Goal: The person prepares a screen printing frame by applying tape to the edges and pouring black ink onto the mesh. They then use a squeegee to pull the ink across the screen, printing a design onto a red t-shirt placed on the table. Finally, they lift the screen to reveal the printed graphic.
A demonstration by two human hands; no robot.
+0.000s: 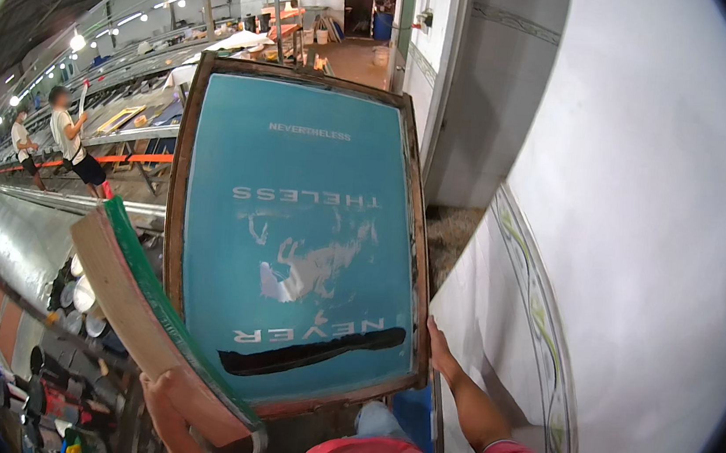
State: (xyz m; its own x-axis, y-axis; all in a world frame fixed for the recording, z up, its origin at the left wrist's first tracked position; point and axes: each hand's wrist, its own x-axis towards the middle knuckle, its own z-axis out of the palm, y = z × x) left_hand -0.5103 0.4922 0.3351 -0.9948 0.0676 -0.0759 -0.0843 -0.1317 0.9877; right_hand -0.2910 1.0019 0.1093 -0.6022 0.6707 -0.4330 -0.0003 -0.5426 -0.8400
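A large screen-printing frame [180, 181] stands tilted up in front of me, with dark brown edges and a teal mesh [298, 167]. Pale lettering and whitish patches mark the mesh, and a black strip [310, 351] crosses its lower part. My right hand [441, 347] grips the frame's right edge low down, its fingers partly hidden behind it. In my left hand [169, 390] is a long squeegee with a wooden handle [117, 255] and a green blade [145, 283], slanting along the frame's lower left side. Only some of that hand's fingers show.
Close on my right rises a white wall [639, 211] with a patterned tile band; a doorway [496, 99] lies ahead. Long work tables run along the left, where two people [72, 134] stand. Tubs and tools [66, 399] crowd the lower left. A blue barrel [383, 25] stands far back.
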